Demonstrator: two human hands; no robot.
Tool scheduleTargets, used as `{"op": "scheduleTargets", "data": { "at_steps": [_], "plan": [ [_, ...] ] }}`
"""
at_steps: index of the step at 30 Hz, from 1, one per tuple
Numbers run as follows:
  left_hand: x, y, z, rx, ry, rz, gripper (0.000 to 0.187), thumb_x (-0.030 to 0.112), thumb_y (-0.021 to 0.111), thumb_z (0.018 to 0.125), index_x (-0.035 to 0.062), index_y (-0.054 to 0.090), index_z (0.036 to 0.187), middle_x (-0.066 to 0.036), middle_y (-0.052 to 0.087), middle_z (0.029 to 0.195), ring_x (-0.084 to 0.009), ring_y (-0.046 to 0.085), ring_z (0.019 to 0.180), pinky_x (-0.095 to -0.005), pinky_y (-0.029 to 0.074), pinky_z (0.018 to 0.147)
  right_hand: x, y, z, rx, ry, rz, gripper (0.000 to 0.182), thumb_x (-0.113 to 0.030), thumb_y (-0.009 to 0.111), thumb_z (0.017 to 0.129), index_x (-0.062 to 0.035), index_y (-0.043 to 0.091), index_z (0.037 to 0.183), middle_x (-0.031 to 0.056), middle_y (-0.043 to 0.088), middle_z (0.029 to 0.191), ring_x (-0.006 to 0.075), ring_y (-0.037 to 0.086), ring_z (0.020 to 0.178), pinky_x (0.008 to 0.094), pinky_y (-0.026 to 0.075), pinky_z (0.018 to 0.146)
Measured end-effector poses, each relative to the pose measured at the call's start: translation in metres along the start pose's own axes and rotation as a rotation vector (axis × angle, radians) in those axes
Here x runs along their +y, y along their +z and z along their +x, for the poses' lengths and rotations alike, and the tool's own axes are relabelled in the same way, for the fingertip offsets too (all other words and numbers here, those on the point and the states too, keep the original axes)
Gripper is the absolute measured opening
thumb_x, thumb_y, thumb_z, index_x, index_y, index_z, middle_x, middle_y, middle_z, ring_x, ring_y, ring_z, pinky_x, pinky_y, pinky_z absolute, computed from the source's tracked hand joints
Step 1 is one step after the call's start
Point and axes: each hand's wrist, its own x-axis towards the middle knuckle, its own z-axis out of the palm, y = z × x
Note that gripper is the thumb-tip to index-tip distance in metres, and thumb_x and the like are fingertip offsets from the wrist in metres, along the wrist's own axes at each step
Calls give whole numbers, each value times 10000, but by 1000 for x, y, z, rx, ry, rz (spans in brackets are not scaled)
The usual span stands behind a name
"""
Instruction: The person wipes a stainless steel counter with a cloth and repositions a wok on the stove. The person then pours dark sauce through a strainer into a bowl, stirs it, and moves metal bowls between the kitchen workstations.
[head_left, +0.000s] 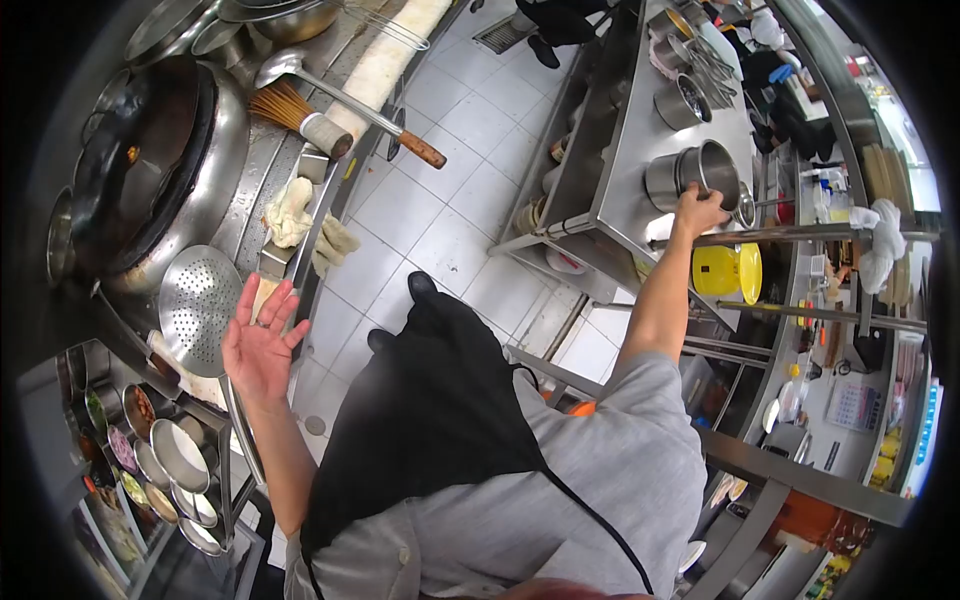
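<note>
Nearest to us, our grey shirt and black apron [430, 420] fill the lower view. Our left hand [258, 340] is raised open beside the stove station, fingers [285, 300] spread wide and holding nothing. It hovers just beside the perforated skimmer [200, 305], which lies at the edge of the large wok [150, 170]. Below the hand, small steel condiment bowls [165, 470] sit in a rack. A folded cloth [290, 215] lies on the stove ledge, with a bamboo brush [295, 112] and a long ladle [350, 100] farther along.

Across the tiled floor [440, 200], our right arm reaches out to the steel table [630, 190]. Our right hand [698, 208] rests on the rim of a steel pot [715, 165]; the fingers curl over the near rim, but we cannot tell whether they grip it or only touch it. A second pot [662, 180] stands touching it on the left.

We judge the pot rigid, smooth and possibly slippery; its weight depends on contents that are not visible. The rim offers the firmest hold, since no handle shows clearly. Beyond it, a yellow container [725, 270] sits on a lower shelf, and more pots [685, 100] stand farther along the table.
</note>
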Motion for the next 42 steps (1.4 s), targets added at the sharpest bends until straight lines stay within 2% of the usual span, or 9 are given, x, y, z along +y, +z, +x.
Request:
{"op": "scheduleTargets", "data": {
  "at_steps": [3, 11, 15, 18, 25, 30, 34, 39, 42],
  "plan": [
    [0, 11, 7, -7, 25, 18, 736, 429, 467, 1008, 38, 215, 1578, -323, 432, 1474, -359, 560, 1279, -508, 535, 995, -11, 0, 6, 231, -316, -105, 357, -224, 787, 780, 8, 672, 1026, 433, 372, 1362, 539, 450, 1239, 508, 381, 1068],
    [-11, 34, 52, 19, 35, 125, 725, 419, 466, 1006, 25, 234, 1570, -309, 450, 1464, -359, 577, 1250, -488, 505, 1030, -100, -32, -15, 143, -707, 217, 249, -71, 806, 743, -93, 701, 967, 351, 333, 1503, 506, 403, 1366, 487, 369, 1100],
    [-15, 48, 59, 171, 48, 187, 693, 433, 477, 996, 8, 336, 1525, -284, 521, 1411, -349, 597, 1220, -467, 496, 1037, -155, -18, -53, -111, -759, 450, 214, -161, 838, 761, -79, 745, 936, 263, 656, 1176, 440, 528, 1241, 518, 304, 1144],
    [-12, 56, 49, 267, 104, 199, 630, 441, 481, 989, 3, 465, 1441, -245, 610, 1315, -303, 630, 1146, -445, 512, 989, -208, -21, -97, -446, -763, 768, 240, -45, 839, 756, -19, 700, 950, 252, 575, 1292, 366, 578, 1182, 418, 463, 981],
    [-12, 36, -32, 617, 327, 110, 573, 450, 408, 1027, -32, 611, 1262, -242, 653, 1240, -296, 658, 1108, -437, 523, 977, -321, -24, -221, -1047, -1034, 1337, 279, 29, 829, 708, -28, 698, 948, 167, 612, 1208, 276, 605, 1129, 329, 497, 881],
    [-37, 33, -100, 880, 533, 84, 164, 179, 611, 972, 21, 647, 950, -206, 717, 1098, -284, 709, 999, -416, 578, 889, -419, -48, -341, -1356, -1156, 1637, 270, -27, 862, 683, -15, 712, 907, 159, 625, 1191, 215, 652, 920, 319, 535, 834],
    [-53, 47, -142, 1053, 615, 89, 122, 154, 617, 971, 38, 642, 946, -190, 719, 1094, -257, 708, 999, -405, 576, 890, -456, -47, -452, -1384, -1330, 1596, 258, -142, 849, 735, -34, 725, 933, 224, 579, 1293, 219, 644, 762, 342, 549, 767],
    [-44, 43, -186, 1188, 734, 131, 131, 148, 623, 970, 31, 648, 1024, -164, 719, 1076, -231, 707, 978, -393, 576, 882, -466, -64, -533, -1743, -1302, 1389, 250, -256, 829, 744, -111, 746, 930, 369, 365, 1500, 482, 466, 1305, 443, 422, 1064],
    [-24, 29, -213, 1200, 814, 158, 198, 160, 618, 972, 19, 639, 1110, -163, 709, 1110, -240, 701, 998, -396, 573, 892, -465, -66, -548, -1762, -1334, 1254, 248, -229, 826, 742, -94, 751, 936, 334, 417, 1466, 462, 511, 1255, 436, 447, 1030]
  ]
}}
